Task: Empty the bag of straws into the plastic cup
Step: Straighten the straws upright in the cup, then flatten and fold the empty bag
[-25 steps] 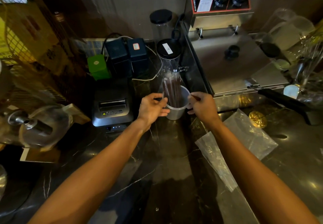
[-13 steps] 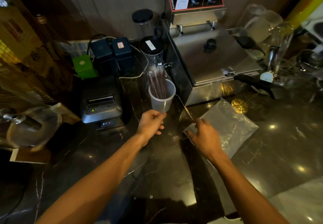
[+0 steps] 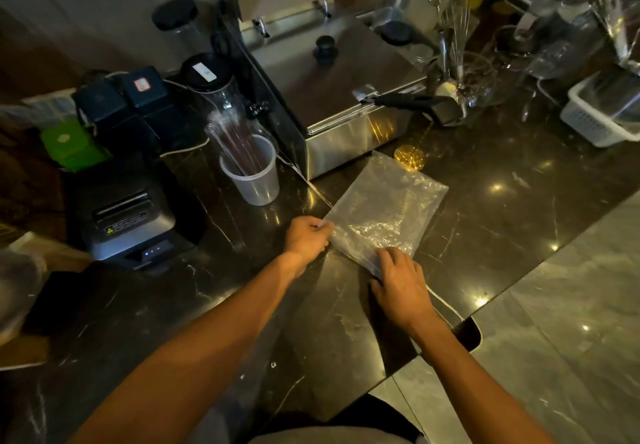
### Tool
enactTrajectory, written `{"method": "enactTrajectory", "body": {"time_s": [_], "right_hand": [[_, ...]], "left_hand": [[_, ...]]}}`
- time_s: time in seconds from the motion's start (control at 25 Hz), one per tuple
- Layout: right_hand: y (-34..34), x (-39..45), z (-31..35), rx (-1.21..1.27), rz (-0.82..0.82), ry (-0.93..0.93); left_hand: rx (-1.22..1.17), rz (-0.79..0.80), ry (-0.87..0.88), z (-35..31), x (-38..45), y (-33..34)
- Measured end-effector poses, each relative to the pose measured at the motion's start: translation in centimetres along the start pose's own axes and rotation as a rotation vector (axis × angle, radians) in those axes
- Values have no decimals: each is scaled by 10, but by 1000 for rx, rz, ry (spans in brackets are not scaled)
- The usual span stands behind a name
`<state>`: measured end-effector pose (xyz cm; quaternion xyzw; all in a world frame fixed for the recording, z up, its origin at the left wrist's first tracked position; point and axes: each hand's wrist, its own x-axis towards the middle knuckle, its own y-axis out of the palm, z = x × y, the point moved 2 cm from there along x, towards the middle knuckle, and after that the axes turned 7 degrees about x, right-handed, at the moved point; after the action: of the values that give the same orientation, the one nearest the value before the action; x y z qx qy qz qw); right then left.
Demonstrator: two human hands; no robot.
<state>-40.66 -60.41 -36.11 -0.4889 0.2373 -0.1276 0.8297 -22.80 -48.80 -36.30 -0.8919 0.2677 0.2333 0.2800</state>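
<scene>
Head view, looking down on a dark marble tabletop (image 3: 519, 180) in dim light. Far left sits a grey receipt printer (image 3: 128, 215). Just right of it stands a clear plastic cup (image 3: 254, 177), upright, holding a bundle of dark straws (image 3: 239, 142) that lean against its back rim. Behind and to the right is a steel fryer (image 3: 332, 80). Nearer the person, the left hand (image 3: 306, 239) has its fingers pinching the near left corner of a clear plastic bag (image 3: 388, 208). The bag lies flat and looks empty. The right hand (image 3: 401, 284) rests on the bag's near edge, fingers loosely spread and pressing it down.
</scene>
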Motion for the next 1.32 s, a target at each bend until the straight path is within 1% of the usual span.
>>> {"method": "enactTrajectory", "body": {"time_s": [0.12,0.24,0.36,0.44,0.52,0.56,0.68,0.72,0.76,0.84,0.88,0.92,1.0,1.04,1.08,1.16,1.2,1.32], "right_hand": [[4,-9,-5,-58,-57,-14],[0,-13,-6,-93,-209,-83],[-23,-16,2,-70,-375,-286],[-44,-15,9,-38,-422,-438],[-63,-15,18,44,-393,-530],[-72,-16,24,154,-367,-522],[-96,-19,43,708,-195,-356],[-104,-19,53,871,-137,-323],[-110,-18,61,976,-106,-312],[-121,-17,76,1068,-80,-320],[-124,-16,85,1090,-72,-321],[-127,-14,92,1117,-63,-314],[-130,-11,106,1201,-33,-263],[-130,-8,112,1268,-18,-207],[-127,-4,117,1342,3,-136],[-115,1,121,1447,67,-22],[-107,3,119,1456,112,-2],[-76,2,102,1375,284,49]], "left_hand": [[-141,39,5,-6,-19,2],[-337,68,-8,-13,-43,-15],[-446,-2,16,-20,-66,-43],[-431,-58,83,-22,-79,-61],[-434,-94,150,-20,-91,-78],[-452,-109,181,-18,-97,-87],[-515,-162,288,-12,-114,-113],[-526,-169,344,-11,-120,-121],[-526,-181,391,-9,-124,-129],[-540,-211,437,0,-127,-142],[-522,-225,457,6,-128,-148],[-471,-205,494,9,-130,-153],[-369,-52,533,18,-134,-149],[-333,29,519,19,-139,-143],[-292,54,482,21,-142,-137],[-239,-6,433,21,-145,-125],[-246,-32,409,22,-146,-120],[-327,-120,311,31,-146,-113]]}}
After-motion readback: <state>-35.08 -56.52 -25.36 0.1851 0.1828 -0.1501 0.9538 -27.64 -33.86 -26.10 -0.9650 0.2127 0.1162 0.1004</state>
